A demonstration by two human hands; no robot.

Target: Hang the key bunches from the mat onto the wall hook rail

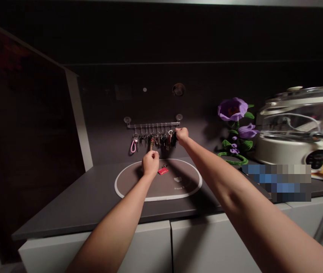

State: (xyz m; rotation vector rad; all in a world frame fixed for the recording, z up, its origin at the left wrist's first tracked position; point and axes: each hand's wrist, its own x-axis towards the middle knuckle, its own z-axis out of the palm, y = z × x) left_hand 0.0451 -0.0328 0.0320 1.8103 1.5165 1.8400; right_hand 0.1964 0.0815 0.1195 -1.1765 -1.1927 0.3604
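Note:
A clear hook rail (154, 124) is fixed to the dark wall, with several bunches of keys (157, 139) hanging in a row. My right hand (181, 135) is closed in a pinch at the rail's right end, on a dark bunch of keys (173, 139). Lower and further left, my left hand (150, 163) is closed above the mat; what its fingers hold, if anything, is hidden. Just above it shows a patterned strip (152, 143) among the keys. A pink loop (133, 145) hangs at the left end. Beside my left hand, a small red tag (163, 171) lies on the oval mat (133, 185).
Purple artificial flowers (233, 110) with green leaves stand to the right on the dark counter (73, 204). Beyond them is a cream appliance (289, 149) with a clear top and a cable. White cabinet fronts (155, 246) lie below. A pale panel edge (78, 121) rises at left.

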